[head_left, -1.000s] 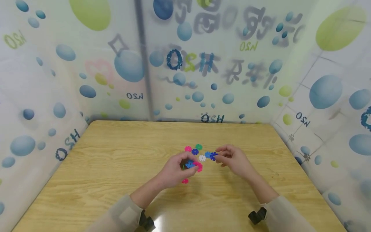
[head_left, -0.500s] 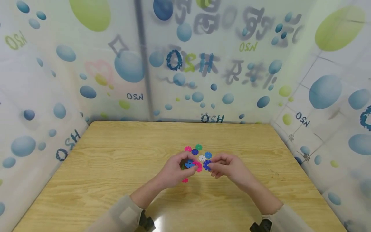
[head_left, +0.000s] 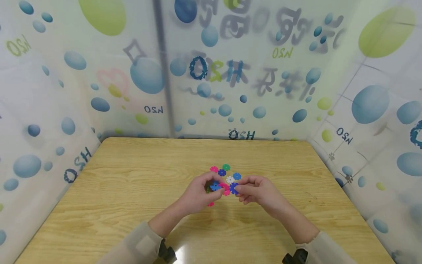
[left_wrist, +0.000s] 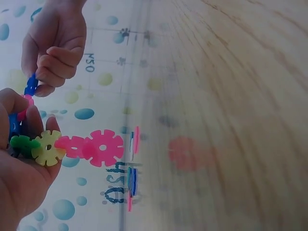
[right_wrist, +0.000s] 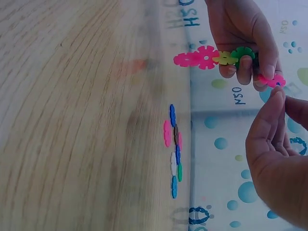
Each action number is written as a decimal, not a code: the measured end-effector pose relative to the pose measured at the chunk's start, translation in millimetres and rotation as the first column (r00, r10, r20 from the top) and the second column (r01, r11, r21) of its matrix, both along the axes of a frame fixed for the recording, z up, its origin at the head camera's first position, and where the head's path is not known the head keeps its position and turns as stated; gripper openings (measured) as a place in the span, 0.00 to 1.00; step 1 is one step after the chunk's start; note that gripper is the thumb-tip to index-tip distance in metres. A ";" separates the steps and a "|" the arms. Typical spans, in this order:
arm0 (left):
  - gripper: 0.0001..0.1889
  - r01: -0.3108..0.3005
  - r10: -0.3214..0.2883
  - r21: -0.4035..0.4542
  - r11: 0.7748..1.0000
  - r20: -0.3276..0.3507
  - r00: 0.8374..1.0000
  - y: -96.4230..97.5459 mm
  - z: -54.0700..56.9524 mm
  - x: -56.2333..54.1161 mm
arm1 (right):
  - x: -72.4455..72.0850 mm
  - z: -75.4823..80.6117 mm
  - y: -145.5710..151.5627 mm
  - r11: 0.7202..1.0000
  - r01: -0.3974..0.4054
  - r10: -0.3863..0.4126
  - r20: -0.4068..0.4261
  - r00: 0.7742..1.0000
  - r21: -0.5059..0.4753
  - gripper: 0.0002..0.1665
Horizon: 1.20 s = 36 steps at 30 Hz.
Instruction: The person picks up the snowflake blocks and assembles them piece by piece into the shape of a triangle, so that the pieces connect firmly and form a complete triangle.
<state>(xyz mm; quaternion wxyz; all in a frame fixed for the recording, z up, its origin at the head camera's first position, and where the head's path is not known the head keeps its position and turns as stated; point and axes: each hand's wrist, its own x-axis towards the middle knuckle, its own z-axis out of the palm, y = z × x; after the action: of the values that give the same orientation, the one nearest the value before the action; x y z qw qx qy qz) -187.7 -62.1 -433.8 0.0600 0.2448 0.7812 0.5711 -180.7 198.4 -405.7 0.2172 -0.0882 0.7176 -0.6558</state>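
My left hand [head_left: 199, 194] holds a joined chain of notched plastic snowflake discs above the table. In the left wrist view the chain shows a pink disc [left_wrist: 114, 148] at its low end, then more pink, a yellow disc [left_wrist: 54, 156] and a green disc [left_wrist: 23, 143]. Its other end has a blue disc [head_left: 215, 186] and a pink disc [head_left: 225, 190] by the left fingertips. Between thumb and fingers, my right hand [head_left: 263, 194] pinches a dark blue snowflake disc [head_left: 233, 188]. That disc meets the pink one edge to edge; whether their slots interlock, I cannot tell.
Several loose discs lie flat on the wooden table [head_left: 132, 176] just beyond the hands, among them a white disc [head_left: 229, 180], a light blue disc [head_left: 237, 176], a green disc [head_left: 226, 167] and a pink disc [head_left: 214, 169]. Patterned curtains [head_left: 211, 110] surround the table's back and sides.
My right hand has brought the dark blue disc from beside the light blue one, left and nearer, up to the pink disc. The left hand has stayed nearly still with the chain.
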 end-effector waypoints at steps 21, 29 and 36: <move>0.07 0.024 -0.025 -0.016 1.000 -0.063 0.998 3.2 -1.1 0.6 | 1.0 0.7 -10.8 0.999 -0.020 0.021 0.031 0.999 -0.027 0.11; 0.08 0.038 -0.038 -0.015 0.999 -0.040 0.998 -1.5 -3.3 -1.3 | -0.6 -3.9 -13.0 0.999 -0.004 0.005 0.050 0.999 -0.032 0.10; 0.15 -0.003 0.003 -0.013 1.000 0.049 0.999 -4.3 -2.6 -2.5 | -3.2 -6.3 -12.8 1.000 -0.008 0.009 0.054 0.998 -0.016 0.13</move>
<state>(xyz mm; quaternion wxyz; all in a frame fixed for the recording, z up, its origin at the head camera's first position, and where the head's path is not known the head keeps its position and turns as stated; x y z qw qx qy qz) -190.3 -66.4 -436.4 0.0800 0.2292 0.7836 0.5718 -183.9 185.6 -412.0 0.2387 -0.0750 0.7058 -0.6628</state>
